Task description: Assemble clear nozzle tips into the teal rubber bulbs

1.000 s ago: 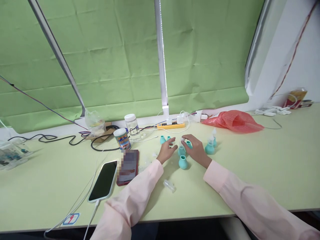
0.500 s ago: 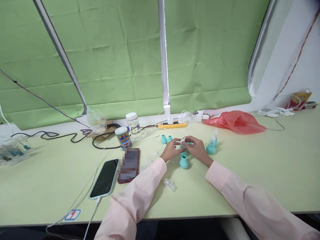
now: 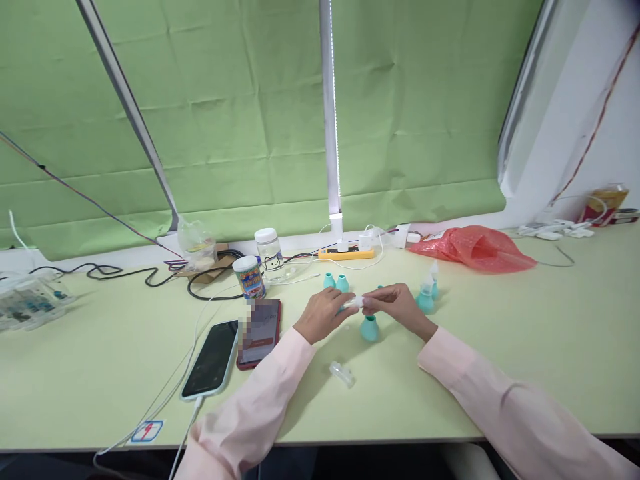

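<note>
Between my hands is a small clear and white plastic piece (image 3: 356,302), its exact kind too small to tell. The fingertips of my left hand (image 3: 323,313) pinch its left end, and my right hand (image 3: 400,308) pinches the white right end. Just below them a teal rubber bulb (image 3: 369,329) stands upright with its open neck up. Behind my left hand are two more teal bulbs (image 3: 343,284). Right of my right hand stands a teal bulb with a translucent tip (image 3: 425,301), another close behind it. A clear plastic tube (image 3: 343,375) lies nearer the front edge.
Two phones, one light-cased (image 3: 211,360) and one red-cased (image 3: 260,333), lie to the left. Behind them stand a printed can (image 3: 249,279) and a white-lidded jar (image 3: 270,252). A yellow power strip (image 3: 346,255) and a red plastic bag (image 3: 475,250) lie along the back.
Both hands have lowered slightly, and my left hand has shifted left. The plastic piece now lies sideways between the fingertips. The view has tilted a little.
</note>
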Tool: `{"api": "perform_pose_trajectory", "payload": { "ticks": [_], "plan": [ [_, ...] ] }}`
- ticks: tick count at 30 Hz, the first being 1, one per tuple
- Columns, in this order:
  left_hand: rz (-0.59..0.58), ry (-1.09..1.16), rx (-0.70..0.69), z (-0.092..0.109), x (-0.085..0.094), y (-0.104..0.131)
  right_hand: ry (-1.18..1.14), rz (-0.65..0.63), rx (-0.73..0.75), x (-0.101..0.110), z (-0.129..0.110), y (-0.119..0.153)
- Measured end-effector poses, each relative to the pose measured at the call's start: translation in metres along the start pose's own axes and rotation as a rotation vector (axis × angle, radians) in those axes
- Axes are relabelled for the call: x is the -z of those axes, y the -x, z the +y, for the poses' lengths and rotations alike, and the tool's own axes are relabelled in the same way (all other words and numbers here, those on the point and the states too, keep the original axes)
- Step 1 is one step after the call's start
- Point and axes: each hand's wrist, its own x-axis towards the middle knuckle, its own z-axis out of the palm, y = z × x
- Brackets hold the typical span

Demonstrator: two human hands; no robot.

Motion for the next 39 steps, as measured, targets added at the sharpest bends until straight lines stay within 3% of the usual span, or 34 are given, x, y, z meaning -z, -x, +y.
{"api": "perform_pose_trajectory", "payload": {
  "ticks": [5,13,19,29,39],
  "plan": [
    [-0.060,-0.060,-0.012,0.003,-0.002,0.013,0.038,-0.199,-0.091,0.002,-0.005,0.002],
    [-0.069,0.075,-0.070,0.006,0.001,0.015,0.117,-0.339,-0.053,0.006,-0.011,0.003],
    [-0.075,0.077,-0.114,0.013,0.001,0.015,0.090,-0.474,-0.119,0.012,-0.015,0.002],
    [-0.097,-0.148,-0.147,0.017,-0.006,0.016,0.062,-0.446,-0.224,0.009,-0.016,0.002],
    [0.073,0.064,-0.084,0.016,-0.007,0.015,-0.040,-0.357,-0.213,0.003,-0.015,0.005]
  ]
}}
